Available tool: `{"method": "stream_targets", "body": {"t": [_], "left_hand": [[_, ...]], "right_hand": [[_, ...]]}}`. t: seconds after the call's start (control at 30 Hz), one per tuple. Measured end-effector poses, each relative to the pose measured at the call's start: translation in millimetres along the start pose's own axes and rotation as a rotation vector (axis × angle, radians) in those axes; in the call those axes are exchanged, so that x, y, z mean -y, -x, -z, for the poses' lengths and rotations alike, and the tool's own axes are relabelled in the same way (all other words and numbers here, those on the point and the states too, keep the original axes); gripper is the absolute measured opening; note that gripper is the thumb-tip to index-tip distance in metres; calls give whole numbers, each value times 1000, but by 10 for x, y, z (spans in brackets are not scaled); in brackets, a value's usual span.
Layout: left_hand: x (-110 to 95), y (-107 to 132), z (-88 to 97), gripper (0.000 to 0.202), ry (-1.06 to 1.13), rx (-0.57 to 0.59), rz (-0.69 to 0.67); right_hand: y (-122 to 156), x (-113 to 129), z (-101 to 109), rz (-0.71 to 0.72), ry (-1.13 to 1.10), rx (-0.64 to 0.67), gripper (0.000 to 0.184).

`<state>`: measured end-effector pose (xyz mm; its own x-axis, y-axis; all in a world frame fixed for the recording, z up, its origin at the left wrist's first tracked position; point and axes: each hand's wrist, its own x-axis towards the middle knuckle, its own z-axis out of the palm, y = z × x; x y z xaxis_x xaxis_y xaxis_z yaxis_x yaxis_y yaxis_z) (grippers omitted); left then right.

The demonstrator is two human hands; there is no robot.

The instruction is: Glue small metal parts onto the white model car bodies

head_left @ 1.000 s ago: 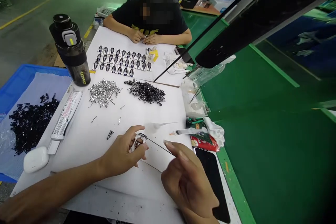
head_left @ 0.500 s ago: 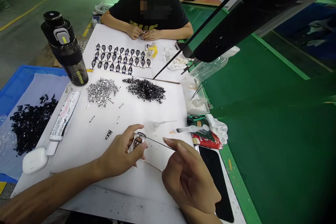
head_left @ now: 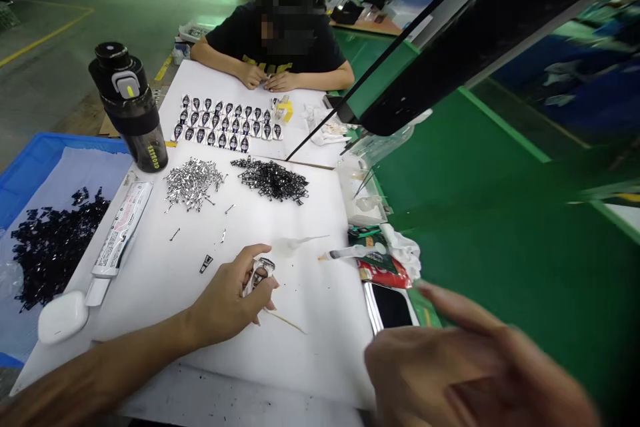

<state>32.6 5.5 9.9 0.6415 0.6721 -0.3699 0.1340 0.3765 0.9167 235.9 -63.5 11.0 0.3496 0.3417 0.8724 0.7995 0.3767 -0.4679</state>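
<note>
My left hand point(head_left: 227, 297) is closed around a small shiny silver piece with an opening in its middle point(head_left: 260, 273), held just above the white work surface point(head_left: 320, 300). A thin wooden stick point(head_left: 287, 321) lies by its fingertips. At the lower right, my right hand point(head_left: 465, 360) is smeared by motion, away from the piece; whether it holds anything is hidden. Left of the piece lie a single black trapezoid part point(head_left: 206, 263) and a few loose small silver pins point(head_left: 223, 235). A pile of silver pins point(head_left: 193, 183) and a pile of black parts point(head_left: 274, 180) lie farther back.
A bottle point(head_left: 133, 113), a white tube point(head_left: 123, 230) and a white case point(head_left: 63, 317) line the left edge beside a blue bin point(head_left: 45, 143). A syringe point(head_left: 353, 251) and phone point(head_left: 393, 307) lie right. A co-worker point(head_left: 290, 47) sits opposite; a black lamp arm point(head_left: 450, 47) slants overhead.
My right hand has pulled away from the silver piece toward the lower right, taking the thin dark rod's tip off it. The left hand keeps its hold. The view has shifted slightly.
</note>
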Motion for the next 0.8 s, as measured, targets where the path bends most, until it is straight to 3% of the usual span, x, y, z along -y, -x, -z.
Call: {"method": "stream_targets", "body": {"t": [0.07,0.1,0.17,0.23,0.4,0.8], "left_hand": [[2,2,-1,50,-11,-1,-1],[1,3,-3,50,-21,-1,-4],[-3,5,-7,49,-54,2,-6],[-8,10,-13,48,-89,7,-6],[-7,21,-17,48,-115,11,-18],[-4,30,-11,47,-120,8,-12]], "right_hand": [[-273,-137,-33,77,156,-254,43],[-409,-226,-48,74,262,-297,34],[-630,-434,-58,-10,456,-178,23],[-751,-655,-45,-74,558,-34,26],[-753,-1045,-69,-197,596,1,38],[-738,-1266,-74,-302,583,239,48]]}}
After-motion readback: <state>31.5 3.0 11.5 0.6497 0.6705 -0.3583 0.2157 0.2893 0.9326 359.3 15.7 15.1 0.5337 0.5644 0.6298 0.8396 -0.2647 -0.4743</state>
